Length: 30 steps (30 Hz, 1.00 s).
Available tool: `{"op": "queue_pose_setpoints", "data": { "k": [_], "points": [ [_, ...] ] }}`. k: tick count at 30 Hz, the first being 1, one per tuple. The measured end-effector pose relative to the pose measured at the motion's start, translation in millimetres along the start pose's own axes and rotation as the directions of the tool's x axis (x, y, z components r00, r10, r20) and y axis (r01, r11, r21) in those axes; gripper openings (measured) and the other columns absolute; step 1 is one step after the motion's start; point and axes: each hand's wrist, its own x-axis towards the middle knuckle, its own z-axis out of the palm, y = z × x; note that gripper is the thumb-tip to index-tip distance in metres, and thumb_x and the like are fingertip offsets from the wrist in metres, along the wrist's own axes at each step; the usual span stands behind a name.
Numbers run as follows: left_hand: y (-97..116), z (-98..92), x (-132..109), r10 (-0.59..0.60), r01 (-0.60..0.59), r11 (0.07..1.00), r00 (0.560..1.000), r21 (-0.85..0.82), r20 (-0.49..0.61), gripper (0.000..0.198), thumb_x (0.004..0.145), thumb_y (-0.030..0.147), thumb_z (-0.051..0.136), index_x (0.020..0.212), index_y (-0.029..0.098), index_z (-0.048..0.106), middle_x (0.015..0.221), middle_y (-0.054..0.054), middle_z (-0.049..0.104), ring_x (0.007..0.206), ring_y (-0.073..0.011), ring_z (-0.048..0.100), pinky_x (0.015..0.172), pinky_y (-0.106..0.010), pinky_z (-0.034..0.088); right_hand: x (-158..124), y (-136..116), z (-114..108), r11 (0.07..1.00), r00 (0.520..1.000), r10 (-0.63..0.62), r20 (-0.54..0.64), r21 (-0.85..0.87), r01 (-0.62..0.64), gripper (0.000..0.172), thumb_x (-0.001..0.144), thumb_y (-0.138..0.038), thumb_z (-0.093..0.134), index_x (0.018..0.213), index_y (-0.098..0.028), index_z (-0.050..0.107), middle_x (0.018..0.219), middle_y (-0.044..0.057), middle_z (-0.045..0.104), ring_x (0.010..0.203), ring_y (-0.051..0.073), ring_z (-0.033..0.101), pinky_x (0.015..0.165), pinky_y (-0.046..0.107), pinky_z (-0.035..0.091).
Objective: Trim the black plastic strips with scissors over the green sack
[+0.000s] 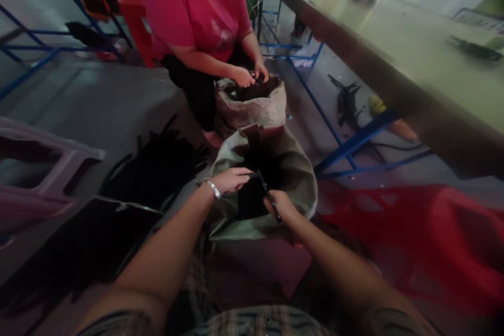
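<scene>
My left hand (233, 180), with a silvery band at the wrist, is closed on a short black tube-like piece (255, 174). In my right hand (284, 207) are dark-handled scissors (264, 184), whose blades point up and meet the black piece near its end. Both hands are over the mouth of an open greenish-grey sack (303, 181). The inside of that sack is dark, so its contents cannot be made out clearly.
Across from me a person in a pink top (212, 26) works over another sack (255, 110). A tied bundle of black strips (90, 231) lies left, beside a pale stool (51, 168). Red plastic chair (444, 236) and blue-legged table (394, 68) are right.
</scene>
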Motion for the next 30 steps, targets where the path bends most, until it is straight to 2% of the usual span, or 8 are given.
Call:
{"op": "queue_pose_setpoints", "data": {
  "k": [4, 10, 20, 30],
  "points": [
    [-1.4, 0.9, 1.8, 0.017, -0.020, 0.999, 0.998, -0.050, -0.054, 0.040, 0.083, 0.029, 0.049, 0.120, 0.017, 0.054, 0.050, 0.007, 0.041, 0.031, -0.0035, 0.027, 0.033, -0.017, 0.016, 5.2, 4.2, 0.2, 0.995, 0.998, -0.034, -0.054, -0.093, 0.029, 0.014, 0.075, -0.023, 0.047, 0.062, -0.018, 0.049, 0.057, -0.001, 0.053, 0.051, 0.009, 0.045, 0.050, 0.020, 0.029],
    [2.0, 3.0, 1.8, 0.066, -0.076, 0.995, 0.989, -0.072, -0.132, 0.034, 0.084, 0.026, 0.048, 0.115, 0.016, 0.055, 0.050, 0.007, 0.041, 0.032, -0.0035, 0.029, 0.034, -0.017, 0.019, 2.8, -6.5, -5.3, 0.978, 0.998, -0.038, 0.053, -0.205, 0.048, 0.009, 0.079, -0.025, 0.047, 0.081, -0.018, 0.052, 0.074, 0.002, 0.061, 0.062, 0.011, 0.052, 0.056, 0.020, 0.033],
    [2.3, 7.4, 0.3, 0.077, -0.092, 0.992, 0.986, -0.091, -0.149, 0.032, 0.086, 0.024, 0.048, 0.114, 0.009, 0.055, 0.050, 0.005, 0.042, 0.035, -0.0030, 0.027, 0.039, -0.021, 0.017, 2.1, -10.5, -3.9, 0.972, 0.994, -0.026, 0.104, -0.231, 0.050, 0.009, 0.081, -0.024, 0.049, 0.086, -0.018, 0.052, 0.078, 0.002, 0.061, 0.066, 0.012, 0.052, 0.059, 0.021, 0.032],
    [-2.7, 16.1, 2.3, 0.121, -0.123, 0.992, 0.989, -0.030, -0.084, 0.029, 0.082, 0.035, 0.052, 0.104, 0.016, 0.057, 0.054, 0.006, 0.044, 0.034, -0.0026, 0.030, 0.036, -0.016, 0.020, 9.5, -10.9, -1.1, 0.972, 0.995, -0.033, 0.096, -0.228, 0.054, 0.021, 0.079, -0.025, 0.051, 0.098, -0.017, 0.053, 0.084, 0.004, 0.062, 0.067, 0.012, 0.050, 0.059, 0.021, 0.032]
  ]
}}
